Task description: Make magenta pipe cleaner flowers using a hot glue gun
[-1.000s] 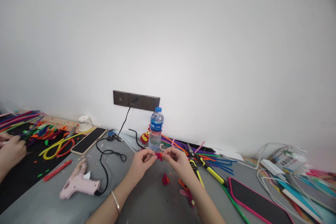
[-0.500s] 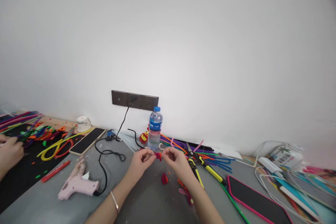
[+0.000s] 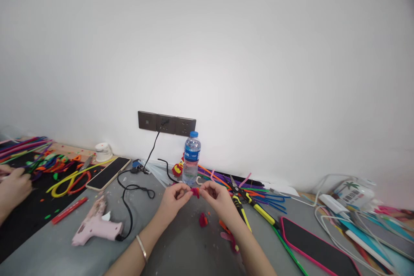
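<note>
My left fingers (image 3: 183, 194) and right fingers (image 3: 207, 189) pinch closed on a small magenta-and-orange fuzzy piece (image 3: 195, 191) above the table (image 3: 181, 246).

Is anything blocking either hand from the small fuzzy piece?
Nothing visible: the left hand pinches the magenta-and-orange fuzzy piece, the right hand is at its other end. The water bottle stands beyond, not between.

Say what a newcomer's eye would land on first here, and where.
Probably the centre: the left hand pinches a small red-and-orange fuzzy piece, the right hand's fingertips at its other end, with a blue-capped water bottle standing behind. Next, the pale pink glue gun lying left of the hands, then the pink-edged phone at lower right.
</note>
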Action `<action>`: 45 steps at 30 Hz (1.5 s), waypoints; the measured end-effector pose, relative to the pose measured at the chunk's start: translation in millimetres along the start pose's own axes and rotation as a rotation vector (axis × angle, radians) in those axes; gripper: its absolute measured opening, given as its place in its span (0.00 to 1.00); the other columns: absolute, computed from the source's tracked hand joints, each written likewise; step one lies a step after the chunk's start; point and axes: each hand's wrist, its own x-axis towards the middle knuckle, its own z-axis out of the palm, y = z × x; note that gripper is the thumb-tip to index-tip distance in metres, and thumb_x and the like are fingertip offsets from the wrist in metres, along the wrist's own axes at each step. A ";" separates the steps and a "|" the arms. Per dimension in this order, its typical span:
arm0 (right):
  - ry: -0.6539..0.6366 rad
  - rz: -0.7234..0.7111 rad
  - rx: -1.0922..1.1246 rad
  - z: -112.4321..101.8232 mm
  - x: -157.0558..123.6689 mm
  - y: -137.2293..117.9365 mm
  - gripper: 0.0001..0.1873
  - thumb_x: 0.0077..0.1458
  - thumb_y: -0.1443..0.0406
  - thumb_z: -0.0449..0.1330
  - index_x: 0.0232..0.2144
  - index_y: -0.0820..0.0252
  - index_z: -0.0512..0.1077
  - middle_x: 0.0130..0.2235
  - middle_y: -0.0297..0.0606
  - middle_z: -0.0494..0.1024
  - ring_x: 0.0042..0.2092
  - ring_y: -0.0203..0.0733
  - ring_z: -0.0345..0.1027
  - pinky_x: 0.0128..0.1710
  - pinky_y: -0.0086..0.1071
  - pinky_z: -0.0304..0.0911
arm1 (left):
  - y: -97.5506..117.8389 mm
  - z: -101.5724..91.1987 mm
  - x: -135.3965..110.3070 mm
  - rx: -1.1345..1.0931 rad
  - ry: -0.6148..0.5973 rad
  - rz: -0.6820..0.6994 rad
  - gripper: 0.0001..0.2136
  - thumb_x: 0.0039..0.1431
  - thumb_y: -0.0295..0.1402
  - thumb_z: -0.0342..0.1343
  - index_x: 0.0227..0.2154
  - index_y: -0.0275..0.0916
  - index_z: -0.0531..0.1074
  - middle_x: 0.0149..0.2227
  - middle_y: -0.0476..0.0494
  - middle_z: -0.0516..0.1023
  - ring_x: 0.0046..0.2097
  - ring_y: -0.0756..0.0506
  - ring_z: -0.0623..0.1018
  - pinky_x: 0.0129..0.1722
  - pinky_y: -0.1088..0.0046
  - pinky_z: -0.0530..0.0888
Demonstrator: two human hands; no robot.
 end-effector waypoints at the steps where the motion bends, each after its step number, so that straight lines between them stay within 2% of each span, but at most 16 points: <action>1: -0.004 0.001 -0.004 0.4 0.0 0.0 0.11 0.52 0.59 0.59 0.25 0.62 0.70 0.21 0.29 0.63 0.23 0.33 0.53 0.23 0.27 0.50 | 0.2 0.1 0.0 -0.003 0.001 -0.001 0.12 0.49 0.41 0.58 0.23 0.36 0.71 0.17 0.58 0.51 0.22 0.52 0.54 0.24 0.76 0.54; 17: -0.028 -0.062 -0.145 -4.6 -0.7 -2.1 0.02 0.48 0.67 0.56 0.25 0.59 0.68 0.23 0.30 0.63 0.25 0.35 0.54 0.24 0.27 0.51 | -4.1 0.1 0.1 0.008 -0.011 0.011 0.11 0.50 0.39 0.58 0.24 0.35 0.72 0.17 0.58 0.51 0.22 0.52 0.54 0.23 0.77 0.53; 28: -0.039 -0.102 -0.191 -5.3 -0.4 0.7 0.03 0.48 0.70 0.56 0.26 0.59 0.69 0.23 0.30 0.64 0.25 0.35 0.56 0.24 0.27 0.51 | -4.4 -0.2 -0.9 0.010 -0.034 0.017 0.11 0.51 0.40 0.58 0.24 0.36 0.73 0.18 0.58 0.52 0.22 0.52 0.55 0.24 0.76 0.54; 45: -0.029 -0.156 -0.215 -4.4 -1.5 -4.6 0.05 0.48 0.72 0.56 0.25 0.59 0.69 0.23 0.29 0.63 0.25 0.35 0.56 0.25 0.27 0.52 | 4.8 2.5 -1.0 -0.036 -0.012 -0.035 0.13 0.46 0.43 0.60 0.22 0.36 0.72 0.16 0.59 0.51 0.21 0.53 0.54 0.23 0.77 0.53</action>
